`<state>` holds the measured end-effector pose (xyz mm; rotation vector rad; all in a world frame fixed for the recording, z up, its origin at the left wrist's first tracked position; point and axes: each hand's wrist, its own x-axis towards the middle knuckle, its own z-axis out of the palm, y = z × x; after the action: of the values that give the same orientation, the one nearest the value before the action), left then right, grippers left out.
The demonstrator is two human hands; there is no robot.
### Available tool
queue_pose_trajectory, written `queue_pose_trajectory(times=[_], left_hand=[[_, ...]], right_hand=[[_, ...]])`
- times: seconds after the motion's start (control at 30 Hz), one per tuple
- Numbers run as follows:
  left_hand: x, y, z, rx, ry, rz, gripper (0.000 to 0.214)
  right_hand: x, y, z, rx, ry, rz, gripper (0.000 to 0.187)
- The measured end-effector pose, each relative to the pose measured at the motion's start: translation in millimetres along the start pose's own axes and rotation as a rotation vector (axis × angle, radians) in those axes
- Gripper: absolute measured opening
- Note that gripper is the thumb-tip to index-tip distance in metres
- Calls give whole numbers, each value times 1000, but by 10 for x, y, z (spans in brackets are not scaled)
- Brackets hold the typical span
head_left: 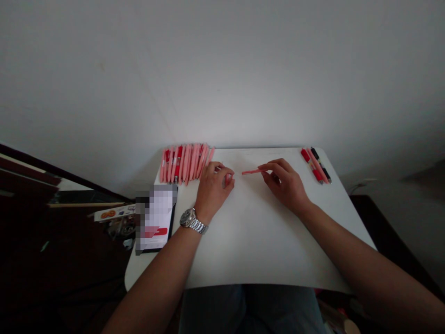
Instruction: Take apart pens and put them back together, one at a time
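Over the middle of the white table [222, 250], my right hand [283, 183] pinches a slim pink pen piece [249, 172] that points left. My left hand [213, 188], with a metal watch on its wrist, is curled round a small pink pen part [228, 179]; most of that part is hidden by the fingers. A short gap separates the two pieces. Just behind and left of my left hand lies a row of pink and red pens [184, 162]. To the right of my right hand, a small group of red, pink and black pens [315, 165] rests on the tabletop.
A phone [158, 220] with a lit, partly blurred screen lies at the table's left edge. The grey-white wall [236, 83] rises directly behind the table. Left of the table, a box-like item with printed pictures [114, 212] sits among dark clutter.
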<state>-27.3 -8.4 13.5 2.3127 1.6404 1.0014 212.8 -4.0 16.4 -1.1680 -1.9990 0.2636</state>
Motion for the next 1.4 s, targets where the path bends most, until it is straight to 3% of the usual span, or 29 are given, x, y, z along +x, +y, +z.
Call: queue_pose_trajectory(times=[0.9, 1.4], left_hand=[[39, -2, -44, -74, 112, -30, 14], [47, -35, -39, -186, 182, -111, 6]], right_hand=[[-1, 81, 29, -6, 49, 122, 18], [-11, 128, 46, -53, -64, 168, 15]])
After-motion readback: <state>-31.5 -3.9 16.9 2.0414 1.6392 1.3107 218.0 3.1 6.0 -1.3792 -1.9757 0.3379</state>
